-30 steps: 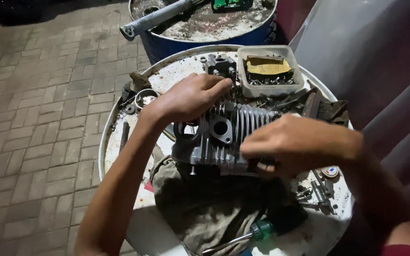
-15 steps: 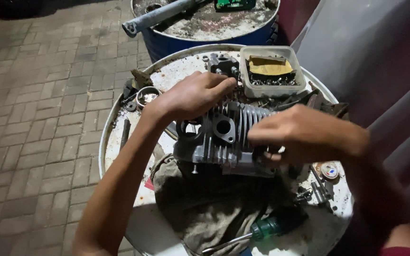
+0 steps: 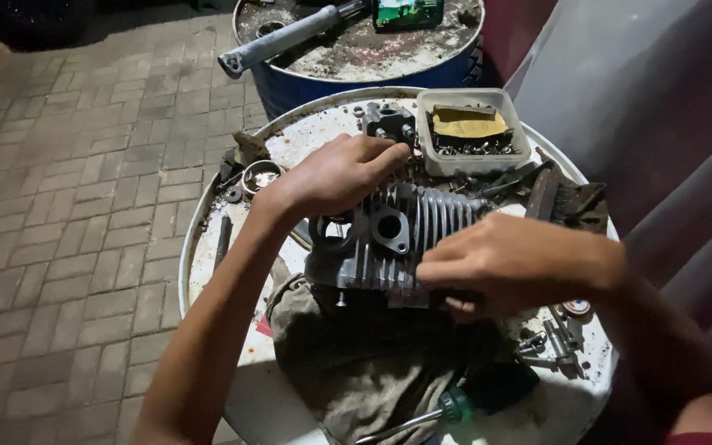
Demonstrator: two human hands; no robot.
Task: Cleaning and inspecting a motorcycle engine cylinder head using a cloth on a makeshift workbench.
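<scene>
Both hands grip one casting: the left hand (image 3: pixel 335 177) lies over the far upper end of the grey, finned metal engine cylinder (image 3: pixel 393 239), fingers curled and pressed down on its top edge, while the right hand (image 3: pixel 504 264) clamps the near right end, fingers folded around the ribs with the thumb side on top. That cylinder lies on its side between the two hands, its cooling fins thin, parallel and matt, with a flat port flange and a round hole facing up.

Under both hands spreads the round white metal drum top (image 3: pixel 241 330), chipped and stained with rust-brown patches. Beyond the left hand stands a blue steel drum (image 3: pixel 356 82) with a dusty lid, and a long grey metal tube (image 3: pixel 278 41) lies across it. Below the right hand, a crumpled, oil-dark cloth rag (image 3: pixel 356 363) is bunched beneath the cylinder. Past the right hand's knuckles sits a square white plastic tray (image 3: pixel 471 124) holding small dark parts and a folded yellow sheet. Just beyond the left fingertips rests a small blocky grey metal carburettor (image 3: pixel 387 122). Near the right wrist lies a green-handled screwdriver (image 3: pixel 447 408), its shaft on the rag. Left of the left wrist is a shiny metal ring (image 3: pixel 259 175).
</scene>
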